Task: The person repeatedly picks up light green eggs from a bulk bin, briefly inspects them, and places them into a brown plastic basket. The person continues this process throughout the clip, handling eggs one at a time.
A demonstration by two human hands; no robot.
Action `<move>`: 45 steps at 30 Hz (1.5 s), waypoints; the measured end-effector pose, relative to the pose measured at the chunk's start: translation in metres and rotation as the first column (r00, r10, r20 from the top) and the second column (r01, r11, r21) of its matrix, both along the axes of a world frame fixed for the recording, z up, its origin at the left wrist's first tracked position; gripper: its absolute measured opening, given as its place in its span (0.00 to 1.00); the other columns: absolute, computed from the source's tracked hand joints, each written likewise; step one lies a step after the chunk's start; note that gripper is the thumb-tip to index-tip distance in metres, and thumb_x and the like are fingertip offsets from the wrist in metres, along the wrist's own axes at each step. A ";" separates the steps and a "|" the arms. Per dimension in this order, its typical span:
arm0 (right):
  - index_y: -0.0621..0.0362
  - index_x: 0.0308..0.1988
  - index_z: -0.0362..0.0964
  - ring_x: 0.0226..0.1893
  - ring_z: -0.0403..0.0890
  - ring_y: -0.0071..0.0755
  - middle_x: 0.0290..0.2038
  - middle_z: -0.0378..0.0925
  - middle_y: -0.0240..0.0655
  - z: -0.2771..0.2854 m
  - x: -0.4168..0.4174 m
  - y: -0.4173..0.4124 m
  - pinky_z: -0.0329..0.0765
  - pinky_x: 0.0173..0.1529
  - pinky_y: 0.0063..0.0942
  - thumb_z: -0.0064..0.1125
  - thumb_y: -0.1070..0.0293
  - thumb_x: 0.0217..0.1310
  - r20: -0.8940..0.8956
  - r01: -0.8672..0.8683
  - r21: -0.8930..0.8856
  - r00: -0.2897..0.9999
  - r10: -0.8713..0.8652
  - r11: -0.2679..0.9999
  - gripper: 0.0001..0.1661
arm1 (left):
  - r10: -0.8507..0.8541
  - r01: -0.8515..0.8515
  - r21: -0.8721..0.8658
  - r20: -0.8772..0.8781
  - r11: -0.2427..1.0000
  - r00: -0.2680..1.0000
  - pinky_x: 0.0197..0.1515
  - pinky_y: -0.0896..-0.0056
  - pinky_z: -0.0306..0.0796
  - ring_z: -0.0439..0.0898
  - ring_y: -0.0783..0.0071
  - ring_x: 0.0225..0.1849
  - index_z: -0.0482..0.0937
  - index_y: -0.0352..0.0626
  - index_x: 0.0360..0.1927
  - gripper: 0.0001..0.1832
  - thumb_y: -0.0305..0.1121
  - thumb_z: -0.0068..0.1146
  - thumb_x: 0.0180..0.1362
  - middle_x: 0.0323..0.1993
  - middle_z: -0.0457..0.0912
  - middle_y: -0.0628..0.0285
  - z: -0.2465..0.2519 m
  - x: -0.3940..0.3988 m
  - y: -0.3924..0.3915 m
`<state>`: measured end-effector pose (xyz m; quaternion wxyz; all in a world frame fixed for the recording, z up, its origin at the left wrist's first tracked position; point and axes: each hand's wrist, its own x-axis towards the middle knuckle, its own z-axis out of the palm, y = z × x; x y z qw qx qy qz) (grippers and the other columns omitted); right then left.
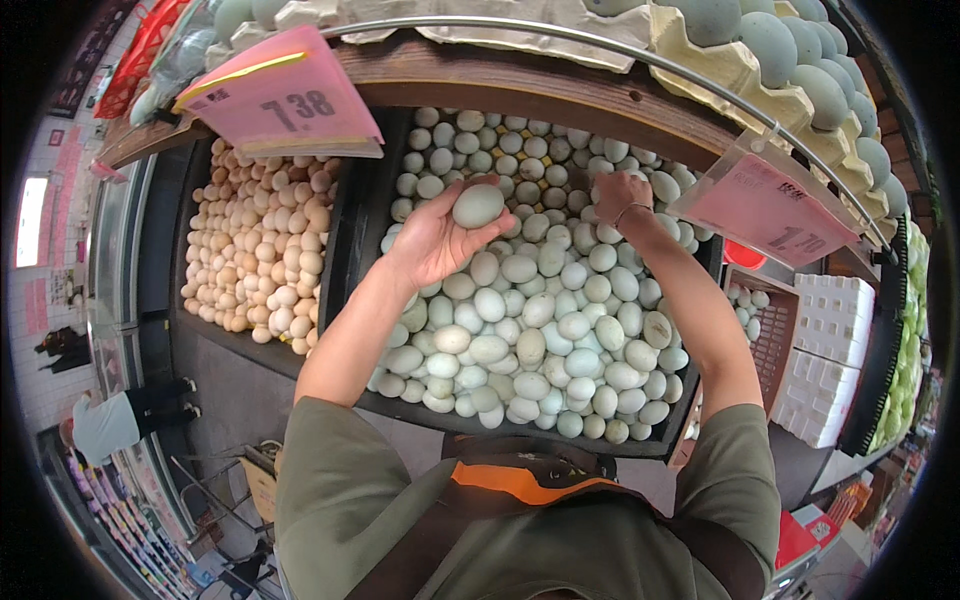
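Observation:
A pale green egg rests between the thumb and fingers of my left hand, held above a large heap of pale green and whitish eggs. This heap fills a black-edged bin in front of me. My right hand, with a thin band at the wrist, reaches into the far right part of the same heap. Its fingers are bent down among the eggs, and their tips are hidden, so whether it grips one cannot be told. Yellow tray parts show between eggs at the back.
Brown eggs fill the bin at left. Above, a wooden shelf with a metal rail bears cartons of bluish eggs. Pink price signs hang at both sides. White foam boxes stand at right; a person is at far left.

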<state>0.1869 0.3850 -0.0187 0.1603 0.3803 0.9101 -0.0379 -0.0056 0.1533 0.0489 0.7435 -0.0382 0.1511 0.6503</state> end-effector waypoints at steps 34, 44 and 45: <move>0.51 0.41 0.75 0.45 0.81 0.49 0.38 0.81 0.42 0.005 -0.003 0.005 0.78 0.47 0.43 0.63 0.63 0.46 0.050 -0.068 -0.024 0.996 0.069 0.997 0.18 | -0.170 -0.057 -0.160 -0.942 0.985 -0.289 0.46 0.63 0.76 0.81 0.55 0.45 0.71 0.39 0.54 0.34 0.42 0.70 0.45 0.52 0.75 0.50 -0.123 0.036 0.151; 0.50 0.41 0.74 0.44 0.81 0.50 0.38 0.81 0.40 -0.006 0.006 0.005 0.78 0.46 0.44 0.60 0.66 0.48 -0.066 -0.063 0.019 0.996 0.064 0.998 0.16 | -0.243 -0.045 -0.327 -0.596 0.944 -0.766 0.52 0.60 0.75 0.78 0.52 0.50 0.71 0.37 0.48 0.20 0.31 0.60 0.53 0.50 0.75 0.47 -0.169 0.075 0.216; 0.50 0.41 0.74 0.44 0.81 0.50 0.39 0.81 0.40 -0.006 0.006 0.007 0.78 0.46 0.44 0.60 0.66 0.48 -0.068 -0.057 0.026 0.996 0.058 0.998 0.16 | -0.228 -0.041 -0.311 -0.594 0.950 -0.771 0.52 0.60 0.75 0.78 0.52 0.51 0.72 0.36 0.48 0.19 0.30 0.60 0.54 0.50 0.75 0.47 -0.170 0.077 0.218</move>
